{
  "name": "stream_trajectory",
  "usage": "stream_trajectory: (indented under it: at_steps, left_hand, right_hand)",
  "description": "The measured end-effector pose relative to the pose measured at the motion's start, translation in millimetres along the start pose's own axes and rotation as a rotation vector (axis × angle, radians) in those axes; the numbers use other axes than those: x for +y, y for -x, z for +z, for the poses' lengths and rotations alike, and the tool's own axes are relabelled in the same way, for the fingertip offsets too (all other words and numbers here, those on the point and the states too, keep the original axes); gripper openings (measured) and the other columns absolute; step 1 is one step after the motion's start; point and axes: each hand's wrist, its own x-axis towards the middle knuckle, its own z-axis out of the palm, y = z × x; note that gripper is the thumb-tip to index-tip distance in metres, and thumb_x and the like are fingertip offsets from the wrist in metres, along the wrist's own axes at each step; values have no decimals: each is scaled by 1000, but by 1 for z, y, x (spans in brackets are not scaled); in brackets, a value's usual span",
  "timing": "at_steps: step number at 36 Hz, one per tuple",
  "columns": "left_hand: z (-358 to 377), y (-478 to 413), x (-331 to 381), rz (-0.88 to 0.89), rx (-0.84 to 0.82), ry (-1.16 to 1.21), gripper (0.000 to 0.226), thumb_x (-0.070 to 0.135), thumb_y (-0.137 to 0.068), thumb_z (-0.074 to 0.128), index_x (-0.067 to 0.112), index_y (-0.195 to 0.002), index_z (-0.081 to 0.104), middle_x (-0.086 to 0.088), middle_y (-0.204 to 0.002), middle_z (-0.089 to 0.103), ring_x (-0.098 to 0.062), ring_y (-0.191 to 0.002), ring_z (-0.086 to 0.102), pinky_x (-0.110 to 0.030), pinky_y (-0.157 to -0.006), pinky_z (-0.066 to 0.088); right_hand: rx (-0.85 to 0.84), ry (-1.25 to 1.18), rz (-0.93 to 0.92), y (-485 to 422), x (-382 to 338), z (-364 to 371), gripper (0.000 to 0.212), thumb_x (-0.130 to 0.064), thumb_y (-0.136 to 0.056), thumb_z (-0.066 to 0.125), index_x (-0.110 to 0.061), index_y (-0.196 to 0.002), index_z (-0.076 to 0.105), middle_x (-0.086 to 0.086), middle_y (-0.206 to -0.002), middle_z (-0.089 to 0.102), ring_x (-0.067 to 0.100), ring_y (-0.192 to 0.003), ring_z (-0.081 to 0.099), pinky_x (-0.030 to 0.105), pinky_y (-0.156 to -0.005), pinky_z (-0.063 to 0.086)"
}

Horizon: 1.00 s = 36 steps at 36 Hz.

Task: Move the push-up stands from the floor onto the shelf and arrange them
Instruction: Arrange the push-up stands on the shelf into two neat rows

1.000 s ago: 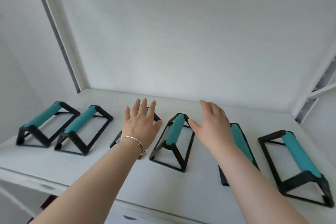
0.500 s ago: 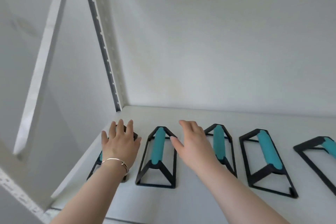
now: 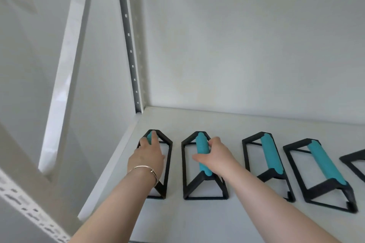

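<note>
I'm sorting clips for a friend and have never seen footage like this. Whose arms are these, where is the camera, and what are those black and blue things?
There is no machine here. The arms belong to a person, and the one camera sits on that person's head, looking forward and down, so you see what they see.

The white surface is a shelf inside a white unit, with its back wall behind. On it stand push-up stands in a row: black triangular frames, each with a teal foam handle on top. Four show fully, and a fifth stand is cut off at the right edge.

The left hand, with a bracelet on the wrist, lies over the leftmost stand. The right hand has its fingers curled around the handle of the second stand. Both stands sit on the shelf, not lifted.
</note>
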Motion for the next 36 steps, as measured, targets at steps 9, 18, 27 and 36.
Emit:
stream_trajectory:
  at_steps: [9,18,27,36]
  left_hand:
    - [-2,-44,-22,159,50,-32,61,24,-100,43,23,-152,12,-2,-136,42,-27,-95,61,-39,-72,52]
    - [-9,-89,-28,189,92,-27,48,24,-97,50,27,-140,30,4,-131,54,-23,-105,58,-36,-83,48]
    - [-9,-125,-11,226,180,-14,39,56,-97,36,31,-125,49,11,-110,62,-18,-96,61,-32,-72,47]
    - [-16,-175,6,390,129,3,34,49,-97,43,35,-128,50,11,-115,63,-19,-103,58,-39,-89,46]
  right_hand:
    - [-36,237,-110,-46,-1,-30,51,-33,-81,70,-20,-126,50,2,-108,62,22,-88,64,30,-66,50]
    - [-61,592,-281,-117,-10,-49,42,-15,-93,55,-24,-135,52,5,-124,61,28,-114,56,37,-93,47]
    - [-14,591,-376,-166,-5,-50,42,-52,-94,48,-37,-134,49,-8,-125,60,20,-116,55,41,-98,38]
    - [67,608,-464,-199,13,-70,38,-57,-95,46,-38,-126,55,-6,-114,64,20,-109,56,39,-93,35]
